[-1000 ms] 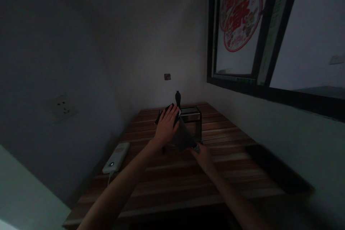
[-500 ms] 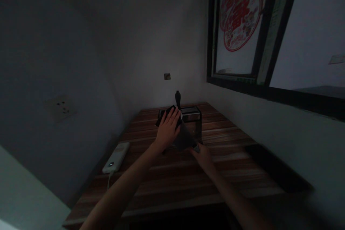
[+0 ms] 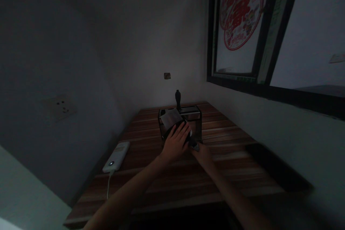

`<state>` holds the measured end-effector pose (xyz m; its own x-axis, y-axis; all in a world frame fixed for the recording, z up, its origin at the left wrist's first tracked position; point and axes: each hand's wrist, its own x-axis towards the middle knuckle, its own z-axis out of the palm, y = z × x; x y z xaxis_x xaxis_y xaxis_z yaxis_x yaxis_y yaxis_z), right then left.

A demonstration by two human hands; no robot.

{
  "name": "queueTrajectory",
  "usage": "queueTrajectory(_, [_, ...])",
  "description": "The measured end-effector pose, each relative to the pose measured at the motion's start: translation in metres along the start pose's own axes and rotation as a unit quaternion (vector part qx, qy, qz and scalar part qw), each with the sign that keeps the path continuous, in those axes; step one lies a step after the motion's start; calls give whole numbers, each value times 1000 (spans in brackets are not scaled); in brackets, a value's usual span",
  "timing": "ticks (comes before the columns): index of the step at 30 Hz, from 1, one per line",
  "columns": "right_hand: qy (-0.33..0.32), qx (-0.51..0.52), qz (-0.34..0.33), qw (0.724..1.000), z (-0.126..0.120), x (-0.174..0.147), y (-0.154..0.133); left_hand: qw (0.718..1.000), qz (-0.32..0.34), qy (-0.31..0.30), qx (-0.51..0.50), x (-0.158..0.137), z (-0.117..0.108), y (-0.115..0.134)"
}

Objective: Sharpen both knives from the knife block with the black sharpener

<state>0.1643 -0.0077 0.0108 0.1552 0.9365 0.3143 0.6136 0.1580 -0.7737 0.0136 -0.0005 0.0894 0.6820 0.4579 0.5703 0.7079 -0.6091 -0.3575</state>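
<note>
A kitchen cleaver is held tilted above the table, its broad grey blade pointing up and left. My right hand is closed around its handle. My left hand lies over a dark cloth, pressing it on the blade near the handle; its fingers are close together and the thumb side is partly hidden. Just behind the blade stands a knife rack with dark edges and a shiny top. From the rack's top sticks up a black knife handle.
A white power bank with a cable lies on the left of the wood-grain table. Along the right edge lies a long dark object. Walls enclose the table, with a socket at left and a framed window at right.
My left hand and the cloth have slid down the blade toward the handle, uncovering the blade's far part. My right hand stays nearly in place.
</note>
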Motion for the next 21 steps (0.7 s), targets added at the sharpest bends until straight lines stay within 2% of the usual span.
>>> queueTrajectory(6, [-18, -10, 12, 1000, 2, 1, 5, 999, 50, -17, 0, -14, 11, 23])
queueTrajectory(10, [-1, 1, 29, 1000, 3, 0, 6, 997, 60, -36, -12, -19, 10, 34])
queueTrajectory(21, [8, 51, -11, 999, 3, -2, 8, 997, 60, -35, -35, -21, 11, 37])
